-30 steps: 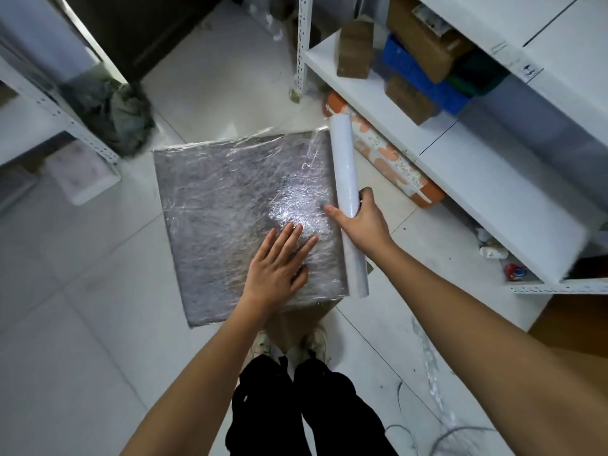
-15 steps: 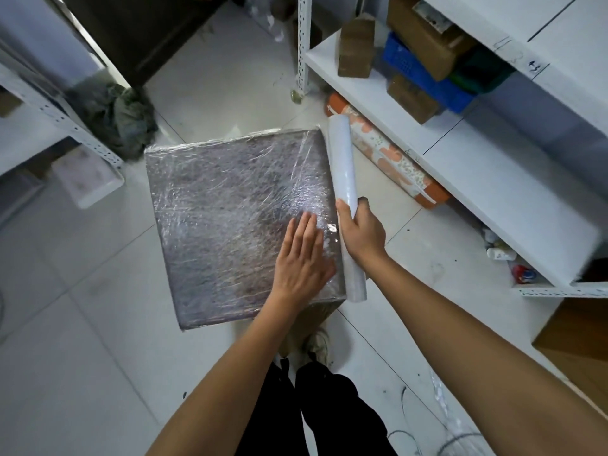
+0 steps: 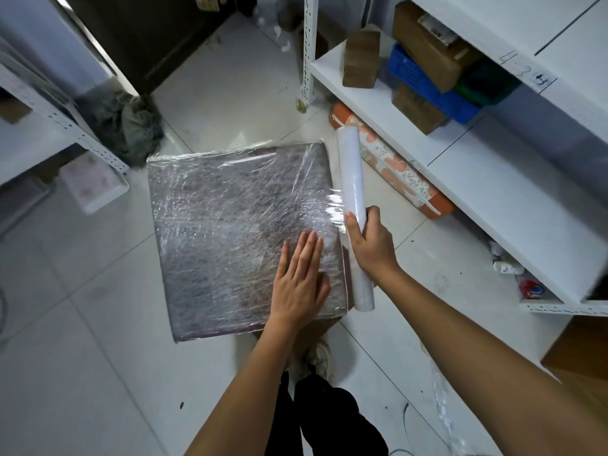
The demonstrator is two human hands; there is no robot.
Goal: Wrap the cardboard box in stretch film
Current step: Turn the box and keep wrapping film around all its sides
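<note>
On tiled floor: film-covered cardboard box under flat, straight-fingered left hand; right hand gripping stretch film roll alongside.

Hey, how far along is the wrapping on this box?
Done: the cardboard box top already shows many crinkled film layers. In hand: the left hand presses flat on top while the right hand grips the stretch film roll at the box's right edge. Left: the film isn't cut yet.

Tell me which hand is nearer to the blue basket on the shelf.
Right. The right hand grips the stretch film roll, below the blue basket; the left hand lies flat on the wrapped box, farther away.
</note>
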